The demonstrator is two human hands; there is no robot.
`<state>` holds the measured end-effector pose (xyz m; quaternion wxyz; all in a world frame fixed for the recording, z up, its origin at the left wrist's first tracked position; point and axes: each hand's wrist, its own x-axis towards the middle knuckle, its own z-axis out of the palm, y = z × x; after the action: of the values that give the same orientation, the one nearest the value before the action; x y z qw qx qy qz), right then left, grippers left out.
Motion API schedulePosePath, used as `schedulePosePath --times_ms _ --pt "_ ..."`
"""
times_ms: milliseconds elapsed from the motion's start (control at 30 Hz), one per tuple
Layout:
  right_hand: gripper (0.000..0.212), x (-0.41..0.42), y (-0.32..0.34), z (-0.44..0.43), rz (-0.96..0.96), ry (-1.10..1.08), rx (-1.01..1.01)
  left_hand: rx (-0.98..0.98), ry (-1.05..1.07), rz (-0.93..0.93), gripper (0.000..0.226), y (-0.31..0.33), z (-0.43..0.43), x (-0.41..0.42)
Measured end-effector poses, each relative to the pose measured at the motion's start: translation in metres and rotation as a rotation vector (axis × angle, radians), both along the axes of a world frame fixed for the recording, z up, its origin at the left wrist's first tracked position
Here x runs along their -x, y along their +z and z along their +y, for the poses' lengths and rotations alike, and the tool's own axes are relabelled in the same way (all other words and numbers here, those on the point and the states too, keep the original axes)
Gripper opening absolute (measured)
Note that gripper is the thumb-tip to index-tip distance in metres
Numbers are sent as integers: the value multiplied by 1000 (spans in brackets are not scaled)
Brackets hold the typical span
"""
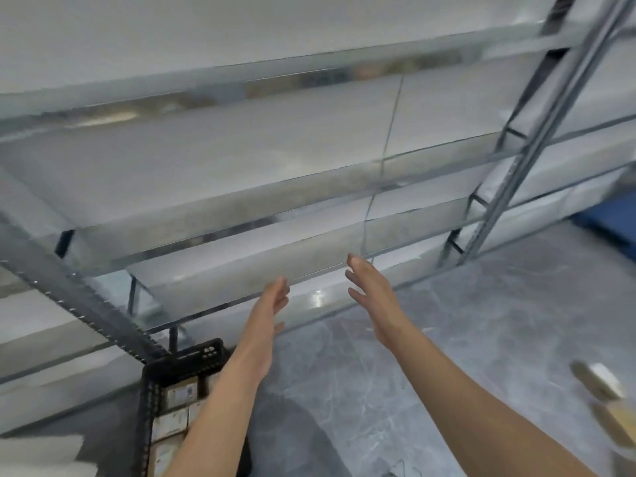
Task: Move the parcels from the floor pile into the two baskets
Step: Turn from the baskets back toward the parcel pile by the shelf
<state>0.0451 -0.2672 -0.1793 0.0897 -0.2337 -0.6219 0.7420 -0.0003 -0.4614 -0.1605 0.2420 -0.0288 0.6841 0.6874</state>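
Now, left grip (272, 315) and right grip (373, 297) splayed, empty, parcels (177, 394) in basket (192, 356) well below-left

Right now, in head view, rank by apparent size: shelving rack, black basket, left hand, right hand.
1. shelving rack, which fills most of the frame
2. black basket, cropped and partly behind the left forearm
3. left hand and right hand, which look alike, so I'm not ranking them

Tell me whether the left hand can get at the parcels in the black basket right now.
Probably yes. The left hand is open and holds nothing. The black basket sits close by, lower left of it in the picture, and its parcels lie uncovered from above.
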Motion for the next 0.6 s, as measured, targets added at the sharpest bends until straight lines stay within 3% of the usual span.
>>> schedulePosePath --times_ms 100,467,600 --pt "58 -23 -1 47 13 -60 -15 25 -92 7 40 0 51 -10" --pt "54 -134 -12 195 30 -341 32 79 -443 32 47 6 240 -71" --pt "53 -179 -19 234 16 -480 68 88 -602 -7 37 -4 299 -105"
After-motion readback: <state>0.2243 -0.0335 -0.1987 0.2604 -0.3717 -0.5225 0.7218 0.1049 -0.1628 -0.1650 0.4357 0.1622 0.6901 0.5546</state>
